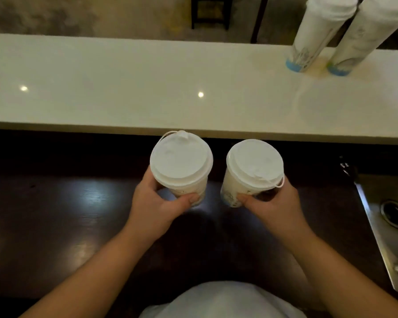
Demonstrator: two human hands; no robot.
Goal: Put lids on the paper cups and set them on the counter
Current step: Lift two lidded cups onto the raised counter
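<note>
Left hand (pixel 155 204) is gripping the left paper cup (pixel 189 191), right hand (pixel 272 203) is gripping the right paper cup (pixel 233 191); both are wearing white lids (pixel 180 158), held side by side over the dark lower surface, just short of the pale table (pixel 124 88).

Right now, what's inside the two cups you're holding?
I can't see inside. A white lid covers the cup in my left hand, and another lid covers the cup in my right hand. The lids hide any contents.
</note>
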